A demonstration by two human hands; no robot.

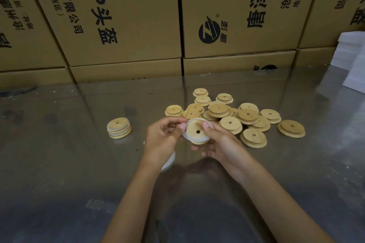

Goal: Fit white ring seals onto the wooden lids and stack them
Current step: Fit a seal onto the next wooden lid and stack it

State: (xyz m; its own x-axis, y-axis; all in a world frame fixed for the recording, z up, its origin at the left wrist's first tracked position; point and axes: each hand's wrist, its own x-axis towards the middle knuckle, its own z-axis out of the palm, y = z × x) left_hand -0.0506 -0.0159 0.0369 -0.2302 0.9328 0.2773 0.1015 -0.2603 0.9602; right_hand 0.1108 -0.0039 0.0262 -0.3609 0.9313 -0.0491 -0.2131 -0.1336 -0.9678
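Observation:
I hold one round wooden lid (194,133) with a centre hole above the table's middle. A white ring seal (189,122) sits around its rim, partly on. My left hand (165,137) pinches the seal at the lid's left edge. My right hand (219,144) cups the lid from below, thumb on its top edge. A short stack of sealed lids (119,128) stands to the left. A loose pile of bare wooden lids (237,116) lies behind and to the right. White ring seals (169,162) lie under my left wrist, mostly hidden.
The work surface is a shiny metal table (59,163). Large printed cardboard boxes (128,25) form a wall along its far edge. White foam blocks (351,61) stand at the far right.

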